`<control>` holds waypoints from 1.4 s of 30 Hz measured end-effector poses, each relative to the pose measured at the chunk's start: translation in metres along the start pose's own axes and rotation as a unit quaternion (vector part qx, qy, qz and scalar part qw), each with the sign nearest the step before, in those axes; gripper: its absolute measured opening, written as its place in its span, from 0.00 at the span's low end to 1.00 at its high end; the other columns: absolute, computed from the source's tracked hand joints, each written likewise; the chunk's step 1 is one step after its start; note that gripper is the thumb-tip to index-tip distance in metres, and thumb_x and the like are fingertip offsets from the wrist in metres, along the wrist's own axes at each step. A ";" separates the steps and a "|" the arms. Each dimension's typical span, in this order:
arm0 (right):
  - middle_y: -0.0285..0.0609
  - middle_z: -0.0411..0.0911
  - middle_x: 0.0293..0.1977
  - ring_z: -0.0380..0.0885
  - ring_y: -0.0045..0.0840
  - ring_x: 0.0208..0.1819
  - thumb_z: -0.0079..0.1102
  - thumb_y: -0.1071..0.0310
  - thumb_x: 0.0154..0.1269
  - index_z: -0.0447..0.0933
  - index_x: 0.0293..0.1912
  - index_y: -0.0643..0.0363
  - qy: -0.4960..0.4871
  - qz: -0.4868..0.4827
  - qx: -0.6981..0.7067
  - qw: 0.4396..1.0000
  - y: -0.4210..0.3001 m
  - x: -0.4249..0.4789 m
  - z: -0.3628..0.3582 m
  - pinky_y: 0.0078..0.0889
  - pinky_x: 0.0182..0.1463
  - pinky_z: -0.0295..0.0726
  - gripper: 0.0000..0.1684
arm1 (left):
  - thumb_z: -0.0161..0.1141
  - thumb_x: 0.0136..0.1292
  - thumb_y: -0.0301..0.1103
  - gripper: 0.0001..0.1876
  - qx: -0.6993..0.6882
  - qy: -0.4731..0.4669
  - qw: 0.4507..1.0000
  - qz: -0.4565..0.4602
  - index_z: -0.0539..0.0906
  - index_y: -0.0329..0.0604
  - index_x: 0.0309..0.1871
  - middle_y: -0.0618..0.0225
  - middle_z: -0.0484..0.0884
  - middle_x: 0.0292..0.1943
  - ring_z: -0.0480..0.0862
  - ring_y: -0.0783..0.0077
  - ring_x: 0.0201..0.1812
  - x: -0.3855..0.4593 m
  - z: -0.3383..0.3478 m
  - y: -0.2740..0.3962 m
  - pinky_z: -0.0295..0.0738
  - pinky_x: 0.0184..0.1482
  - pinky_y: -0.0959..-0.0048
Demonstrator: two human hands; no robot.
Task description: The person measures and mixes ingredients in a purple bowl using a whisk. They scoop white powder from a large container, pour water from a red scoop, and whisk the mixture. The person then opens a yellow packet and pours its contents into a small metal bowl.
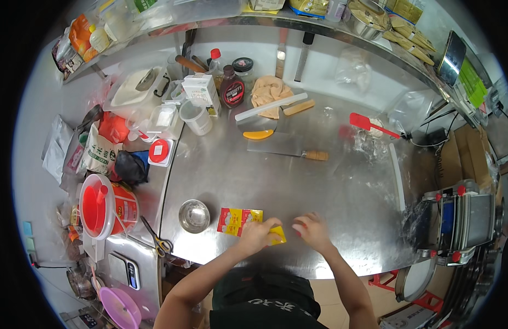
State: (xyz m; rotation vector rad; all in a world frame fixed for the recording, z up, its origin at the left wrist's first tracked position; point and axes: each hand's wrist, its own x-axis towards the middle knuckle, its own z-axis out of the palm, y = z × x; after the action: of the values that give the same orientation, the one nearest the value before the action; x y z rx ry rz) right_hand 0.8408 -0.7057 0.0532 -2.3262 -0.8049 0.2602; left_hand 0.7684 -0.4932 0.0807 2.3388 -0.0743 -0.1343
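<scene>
My left hand (256, 236) grips a small yellow and red packet (278, 236) near the front edge of a steel worktable (213, 177). Flat on the table, partly under that hand, lies a group of red and yellow packets (230, 221). To the right, my right hand (311, 231) is raised with its fingers bent; something small and red shows at the fingertips, too small to name. A small round metal bowl (194, 216) stands left of the packets. Farther back lie a cleaver with a wooden handle (315, 155) and a yellow curved plastic scraper (258, 134).
Scissors (157, 238) and a red bucket (126, 207) are at the left. Bottles, a milk carton (200, 92) and a clear measuring cup (196, 118) stand at the back left. A red spatula (373, 124) lies back right, and a roller machine (463, 222) stands at the right edge.
</scene>
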 end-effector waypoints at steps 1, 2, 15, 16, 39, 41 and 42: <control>0.46 0.80 0.36 0.79 0.41 0.38 0.59 0.56 0.64 0.81 0.40 0.59 -0.031 0.015 0.050 0.998 -0.012 0.004 -0.002 0.38 0.42 0.76 0.15 | 0.68 0.55 0.42 0.12 -0.005 -0.005 1.000 -0.006 0.82 0.48 0.37 0.64 0.85 0.29 0.85 0.60 0.30 0.002 0.002 0.003 0.76 0.34 0.63; 0.46 0.80 0.35 0.79 0.40 0.38 0.60 0.57 0.64 0.80 0.39 0.59 -0.062 0.034 0.100 0.992 -0.024 0.007 -0.003 0.37 0.42 0.76 0.15 | 0.68 0.55 0.43 0.13 -0.013 -0.009 1.000 -0.014 0.82 0.48 0.38 0.64 0.85 0.28 0.85 0.59 0.30 0.002 0.002 0.003 0.76 0.35 0.62; 0.39 0.79 0.28 0.79 0.34 0.35 0.59 0.60 0.61 0.79 0.28 0.56 -0.086 -0.118 -0.015 0.989 -0.067 0.025 -0.020 0.39 0.40 0.76 0.11 | 0.67 0.54 0.44 0.12 0.066 -0.040 0.994 0.071 0.82 0.46 0.28 0.62 0.82 0.23 0.83 0.57 0.28 -0.005 -0.016 -0.003 0.75 0.31 0.60; 0.38 0.78 0.28 0.79 0.34 0.35 0.59 0.61 0.61 0.79 0.28 0.56 -0.111 -0.134 -0.012 0.985 -0.061 0.026 -0.018 0.39 0.40 0.76 0.10 | 0.67 0.54 0.44 0.12 0.068 -0.042 0.994 0.080 0.81 0.46 0.28 0.62 0.81 0.22 0.83 0.57 0.28 -0.004 -0.019 -0.001 0.75 0.31 0.61; 0.42 0.78 0.28 0.77 0.33 0.31 0.57 0.67 0.64 0.79 0.34 0.61 -0.225 -0.083 0.227 0.944 -0.049 0.018 -0.018 0.31 0.36 0.73 0.08 | 0.65 0.57 0.37 0.06 -0.002 -0.036 0.979 0.199 0.83 0.46 0.29 0.65 0.79 0.22 0.81 0.62 0.26 -0.006 -0.033 0.002 0.74 0.28 0.65; 0.42 0.77 0.27 0.76 0.30 0.29 0.56 0.69 0.65 0.79 0.35 0.62 -0.223 -0.053 0.294 0.928 -0.047 0.017 -0.019 0.28 0.35 0.73 0.07 | 0.64 0.55 0.35 0.04 -0.029 0.000 0.975 0.222 0.83 0.48 0.28 0.67 0.79 0.22 0.80 0.65 0.26 -0.006 -0.031 0.003 0.74 0.28 0.67; 0.43 0.77 0.27 0.75 0.29 0.29 0.56 0.69 0.65 0.79 0.35 0.62 -0.218 -0.032 0.324 0.920 -0.047 0.016 -0.019 0.27 0.35 0.72 0.07 | 0.64 0.53 0.34 0.03 -0.037 0.021 0.972 0.232 0.83 0.49 0.28 0.69 0.79 0.22 0.80 0.66 0.26 -0.006 -0.029 0.004 0.74 0.27 0.67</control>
State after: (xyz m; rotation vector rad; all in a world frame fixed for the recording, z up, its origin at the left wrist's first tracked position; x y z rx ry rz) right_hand 0.8381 -0.6777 0.0979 -1.6271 -0.8382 0.8952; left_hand 0.7657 -0.4750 0.1040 2.1846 -0.5802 0.1425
